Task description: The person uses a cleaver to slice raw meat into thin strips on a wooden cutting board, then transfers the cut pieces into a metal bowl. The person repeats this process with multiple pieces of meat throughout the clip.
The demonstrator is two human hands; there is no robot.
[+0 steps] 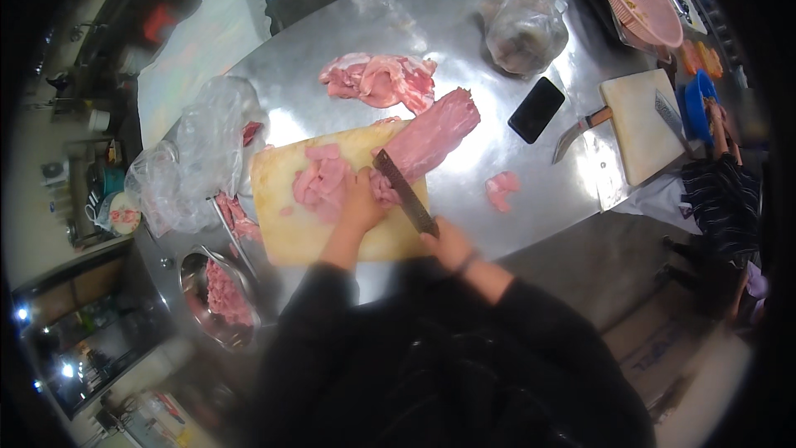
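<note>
My right hand (449, 245) is closed around the handle of a kitchen knife (405, 194), whose dark textured blade lies across the near end of a long piece of raw meat (435, 130). That piece rests partly on a yellowed cutting board (280, 242) and reaches past its far right edge. My left hand (362, 202) is on the board between the blade and a pile of cut meat slices (320, 179); whether its fingers hold any meat cannot be told. Small cut pieces (384, 191) lie between that hand and the blade. Another raw chunk (382, 79) sits beyond the board.
Plastic bags (208, 149) and a metal bowl of meat (227, 292) are at left. To the right are a meat scrap (501, 191), a phone (536, 110), a curved knife (578, 134) and a white board (643, 118). A co-worker's hands reach into a blue basin (699, 106).
</note>
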